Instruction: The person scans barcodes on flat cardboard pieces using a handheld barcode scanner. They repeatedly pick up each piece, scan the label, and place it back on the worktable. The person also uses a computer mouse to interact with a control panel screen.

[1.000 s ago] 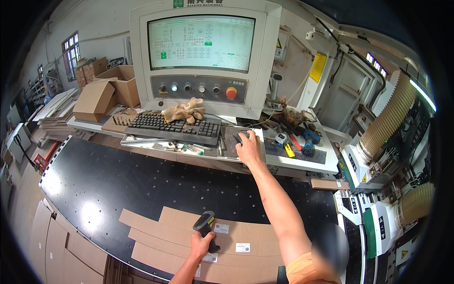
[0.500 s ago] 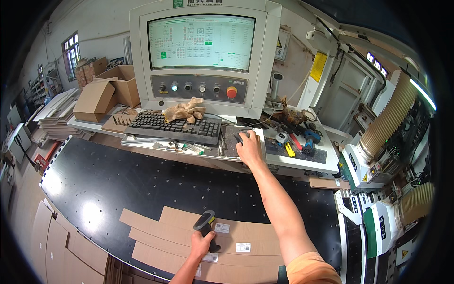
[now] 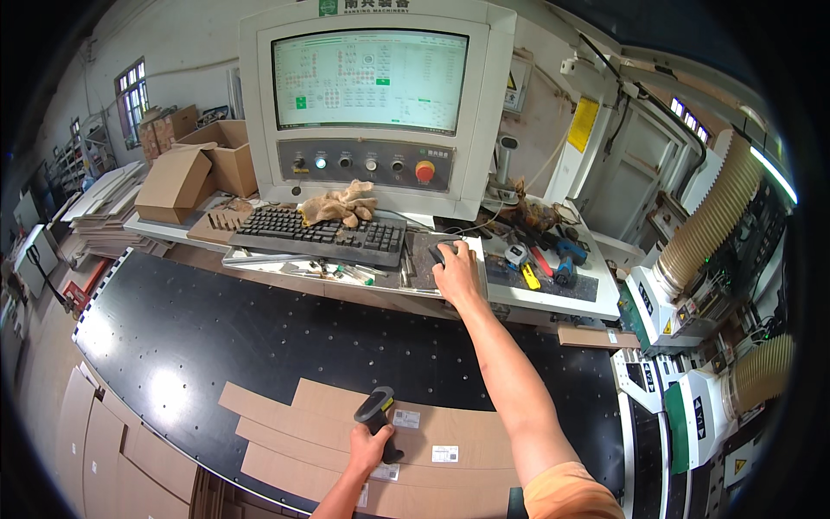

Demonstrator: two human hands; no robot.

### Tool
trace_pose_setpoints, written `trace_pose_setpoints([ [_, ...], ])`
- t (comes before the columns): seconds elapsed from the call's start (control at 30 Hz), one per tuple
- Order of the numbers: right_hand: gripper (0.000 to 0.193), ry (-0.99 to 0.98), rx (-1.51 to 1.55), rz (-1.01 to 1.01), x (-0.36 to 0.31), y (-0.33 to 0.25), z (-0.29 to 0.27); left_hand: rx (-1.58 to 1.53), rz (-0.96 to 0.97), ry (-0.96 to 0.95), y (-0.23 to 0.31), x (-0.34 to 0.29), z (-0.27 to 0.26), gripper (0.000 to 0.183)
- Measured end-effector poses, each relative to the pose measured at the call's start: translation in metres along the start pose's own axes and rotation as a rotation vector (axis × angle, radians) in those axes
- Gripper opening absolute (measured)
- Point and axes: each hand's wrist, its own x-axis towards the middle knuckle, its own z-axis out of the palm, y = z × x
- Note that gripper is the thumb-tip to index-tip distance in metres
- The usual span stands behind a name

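My left hand point(image 3: 367, 445) is wrapped around the grip of a black barcode scanner point(image 3: 375, 405) with a yellow mark. It holds the scanner over flat wood-coloured panels point(image 3: 303, 432), which carry white labels point(image 3: 445, 454). My right arm stretches forward to the console shelf. There my right hand point(image 3: 458, 270) is closed over a dark computer mouse point(image 3: 445, 249), mostly covered by the fingers. Left of it lies a black keyboard point(image 3: 320, 235) with beige work gloves point(image 3: 339, 206) on top. Above stands a lit monitor point(image 3: 367, 82) over a row of knobs and a red button point(image 3: 424, 171).
The panels lie on a black perforated machine bed point(image 3: 259, 324). Right of the mouse are a tape measure point(image 3: 516, 254), a yellow cutter point(image 3: 530, 277) and a blue power tool point(image 3: 566, 259). Machine heads with ribbed hoses point(image 3: 709, 216) stand at right. Cardboard boxes point(image 3: 177, 186) sit at far left.
Both hands stay in place on the scanner and the mouse. A small green mark on the screen is gone, and a wooden strip at the bed's right side has shifted slightly left.
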Motion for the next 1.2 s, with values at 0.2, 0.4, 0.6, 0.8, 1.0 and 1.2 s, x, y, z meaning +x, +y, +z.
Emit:
trace_pose_setpoints([
  [0.2,0.047,-0.023,0.020,0.009,0.0004,-0.0012,-0.0006,0.048,-0.010,-0.012,0.0041,-0.0002,-0.0027,0.038],
  [0.4,0.046,-0.026,0.066,-0.012,0.0008,-0.0004,-0.0001,0.001,-0.079,-0.006,0.0026,-0.0018,-0.0008,0.040],
  [0.6,0.046,-0.030,0.070,-0.041,0.0014,0.0011,0.0012,0.047,-0.072,0.000,-0.0016,0.0007,0.0001,0.038],
  [0.8,0.046,-0.030,0.082,-0.039,0.0012,0.0012,0.0017,0.017,-0.043,-0.014,-0.0002,0.0001,-0.0004,0.037],
  [1.0,0.046,-0.029,0.084,-0.048,0.0015,0.0019,0.0019,0.028,-0.040,-0.016,-0.0009,0.0006,-0.0007,0.038],
  [1.2,0.046,-0.033,0.072,-0.063,0.0026,0.0029,0.0027,0.047,-0.052,-0.007,-0.0050,0.0019,-0.0004,0.041],
])
